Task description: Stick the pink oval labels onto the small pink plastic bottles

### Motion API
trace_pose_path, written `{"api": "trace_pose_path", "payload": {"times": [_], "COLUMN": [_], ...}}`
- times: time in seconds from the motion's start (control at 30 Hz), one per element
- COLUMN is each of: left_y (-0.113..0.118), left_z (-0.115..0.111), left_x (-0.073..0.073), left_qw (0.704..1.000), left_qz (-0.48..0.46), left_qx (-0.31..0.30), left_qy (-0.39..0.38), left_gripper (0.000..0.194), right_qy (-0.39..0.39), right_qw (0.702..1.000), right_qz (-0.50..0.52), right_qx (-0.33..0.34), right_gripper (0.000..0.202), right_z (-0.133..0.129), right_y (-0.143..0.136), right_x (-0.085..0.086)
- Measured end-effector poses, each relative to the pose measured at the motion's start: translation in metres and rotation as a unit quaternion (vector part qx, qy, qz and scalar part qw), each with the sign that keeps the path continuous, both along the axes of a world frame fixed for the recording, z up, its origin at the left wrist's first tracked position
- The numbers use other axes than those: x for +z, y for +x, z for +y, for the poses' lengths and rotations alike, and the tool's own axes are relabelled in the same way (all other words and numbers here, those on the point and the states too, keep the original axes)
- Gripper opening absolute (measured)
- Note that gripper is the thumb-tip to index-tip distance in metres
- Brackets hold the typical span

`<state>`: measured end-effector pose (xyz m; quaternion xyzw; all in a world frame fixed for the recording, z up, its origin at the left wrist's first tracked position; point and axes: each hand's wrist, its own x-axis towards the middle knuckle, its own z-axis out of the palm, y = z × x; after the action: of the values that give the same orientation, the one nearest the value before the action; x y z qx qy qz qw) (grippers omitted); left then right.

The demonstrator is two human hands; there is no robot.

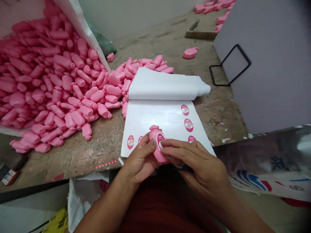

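Left grip point(143, 158) is pinching pink bottle point(160, 157), thumb on front; right grip point(204, 161), fingers extended, is touching its label point(159, 138).

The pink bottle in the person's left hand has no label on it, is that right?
Not quite: the head view shows an oval label on the pink bottle. It is indeed in the person's left hand.

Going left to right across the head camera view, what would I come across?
Heap of pink bottles, left hand, labelled pink bottle, right hand, black wire frame.
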<state>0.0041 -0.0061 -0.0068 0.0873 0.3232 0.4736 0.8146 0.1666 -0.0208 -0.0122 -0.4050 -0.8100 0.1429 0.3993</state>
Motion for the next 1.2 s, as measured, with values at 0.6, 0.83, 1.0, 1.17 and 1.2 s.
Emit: {"api": "trace_pose_path", "payload": {"times": [0.6,0.83,1.0,1.17,1.2], "left_y": [0.004,0.002,-0.003,-0.003,-0.003], "left_z": [0.000,0.000,0.001,0.000,-0.001], "left_x": [0.000,0.001,0.000,0.009,0.011], "left_qw": [1.000,0.999,0.999,0.999,0.999], "left_qz": [-0.019,-0.033,-0.034,0.016,0.029], "left_qx": [0.019,0.026,0.027,0.035,0.038], "left_qy": [0.000,-0.022,-0.025,-0.033,-0.026], "left_gripper": [0.063,0.054,0.046,0.033,0.034], "right_qy": [-0.022,-0.022,-0.060,-0.104,-0.117], "right_qw": [1.000,0.999,0.996,0.986,0.982], "right_qz": [-0.020,-0.026,0.031,0.129,0.141], "right_qx": [-0.007,0.022,0.055,-0.032,-0.043], "right_gripper": [0.033,0.048,0.053,0.034,0.028], "right_z": [-0.001,-0.012,-0.019,-0.005,-0.001], "right_y": [-0.002,0.001,0.011,0.012,0.010], "right_x": [0.018,0.016,0.008,0.007,0.008]}}
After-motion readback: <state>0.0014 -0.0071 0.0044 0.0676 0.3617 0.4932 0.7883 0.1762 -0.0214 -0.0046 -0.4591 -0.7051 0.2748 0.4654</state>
